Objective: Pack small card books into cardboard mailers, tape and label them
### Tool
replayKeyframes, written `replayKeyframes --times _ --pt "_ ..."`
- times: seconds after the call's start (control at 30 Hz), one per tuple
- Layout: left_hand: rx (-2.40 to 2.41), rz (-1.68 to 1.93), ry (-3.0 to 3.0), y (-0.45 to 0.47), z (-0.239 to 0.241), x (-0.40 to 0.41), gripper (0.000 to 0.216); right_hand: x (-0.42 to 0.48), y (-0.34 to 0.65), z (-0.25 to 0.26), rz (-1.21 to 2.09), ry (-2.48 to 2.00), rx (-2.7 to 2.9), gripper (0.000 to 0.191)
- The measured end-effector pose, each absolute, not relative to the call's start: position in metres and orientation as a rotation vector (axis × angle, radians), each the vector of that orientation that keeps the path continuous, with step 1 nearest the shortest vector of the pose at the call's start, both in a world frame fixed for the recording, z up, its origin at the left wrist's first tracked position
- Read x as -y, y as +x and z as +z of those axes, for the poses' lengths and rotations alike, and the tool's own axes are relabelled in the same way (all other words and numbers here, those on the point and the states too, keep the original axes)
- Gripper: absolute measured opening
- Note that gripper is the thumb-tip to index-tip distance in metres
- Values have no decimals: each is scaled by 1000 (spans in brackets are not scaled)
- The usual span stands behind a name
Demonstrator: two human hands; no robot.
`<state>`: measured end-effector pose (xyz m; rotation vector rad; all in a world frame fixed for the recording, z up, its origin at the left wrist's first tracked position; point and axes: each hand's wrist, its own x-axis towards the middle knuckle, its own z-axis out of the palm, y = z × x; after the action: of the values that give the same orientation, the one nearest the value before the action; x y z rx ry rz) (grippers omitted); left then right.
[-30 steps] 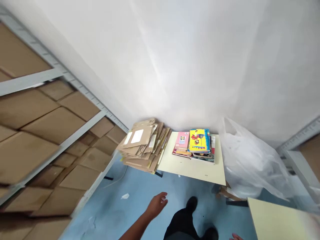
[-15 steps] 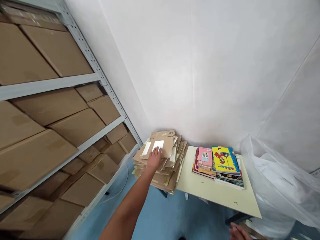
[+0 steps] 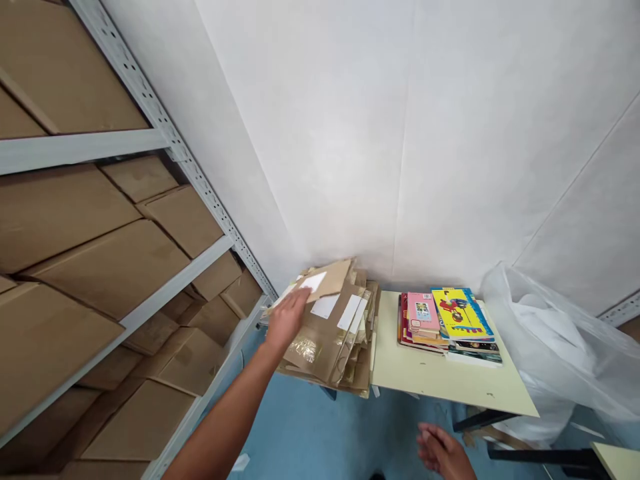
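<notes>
The left hand (image 3: 286, 319) is pinching the top cardboard piece (image 3: 327, 280) on the messy pile (image 3: 325, 353) that is hanging over the surface (image 3: 450, 383) edge, the right hand (image 3: 443, 450) is hanging open and empty, and a quick tug could be sliding the pile onto the floor (image 3: 320, 433).

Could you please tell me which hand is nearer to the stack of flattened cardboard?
Left. The left hand touches the stack of flattened cardboard at its top; the right hand hangs apart, low before the table.
</notes>
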<state>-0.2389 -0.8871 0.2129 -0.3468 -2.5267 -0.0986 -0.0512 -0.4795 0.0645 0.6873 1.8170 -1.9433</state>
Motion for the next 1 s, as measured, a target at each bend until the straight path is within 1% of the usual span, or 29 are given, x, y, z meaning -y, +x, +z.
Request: replayKeyframes --times 0.07,0.2,0.37,0.43,0.53,0.63,0.7,0.73,0.77,0.8,0.83,0.9,1.0 --pt "2417 -148 -279 -236 234 892 48 497 -72 91 -1991 593 -1844 68" --pt "2254 -159 -331 -223 253 886 51 537 -112 150 -2110 290 -1734 66" --pt "2191 -98 -639 -184 250 873 57 587 -182 223 -2401 25 -1213 58" --pt "2278 -124 -754 -164 241 873 54 602 -210 241 -2463 -22 -1168 55" --pt "2480 -182 -812 -140 212 878 51 615 -233 249 -2541 10 -1243 53" --pt "2580 -255 -455 -126 166 884 56 611 -230 242 -2589 65 -1329 54" --pt "2629 -304 -220 -122 132 888 74 597 -222 237 -2634 130 -1424 57" --pt "2679 -313 -213 -122 117 891 85 587 -218 236 -2659 165 -1473 58" --pt "2733 -304 -260 -122 104 894 92 576 -215 235 -2684 198 -1518 60" --pt "2786 -283 -335 -124 92 898 93 564 -211 236 -2706 225 -1553 62" --pt "2837 -252 -419 -127 84 901 90 551 -208 237 -2727 250 -1580 63" --pt "2917 -189 -543 -140 74 908 77 524 -201 240 -2759 299 -1597 64" --pt "2994 -125 -498 -170 76 908 62 487 -184 243 -2785 389 -1516 64"
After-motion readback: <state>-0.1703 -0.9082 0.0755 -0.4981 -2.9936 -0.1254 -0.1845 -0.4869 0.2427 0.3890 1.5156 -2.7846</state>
